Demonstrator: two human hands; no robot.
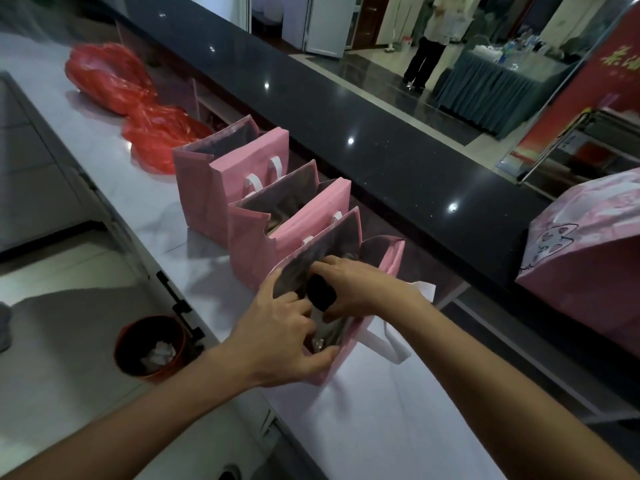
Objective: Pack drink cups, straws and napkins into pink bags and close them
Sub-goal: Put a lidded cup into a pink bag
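Observation:
Three pink bags stand in a row on the white counter. The nearest pink bag (341, 355) is open, showing its grey lining. My left hand (280, 334) pinches its near edge and holds the mouth apart. My right hand (360, 285) reaches into the bag, gripping a dark round object (322, 295) that looks like a cup lid. The middle bag (249, 251) and the far bag (201, 195) stand open behind it, their white handles showing. What lies inside them is hidden.
Two red plastic bags (114, 81) lie at the far end of the counter. A black raised ledge (381, 150) runs along the right. A pink printed box (588, 258) sits on it. On the floor to the left stands a red bin (152, 344).

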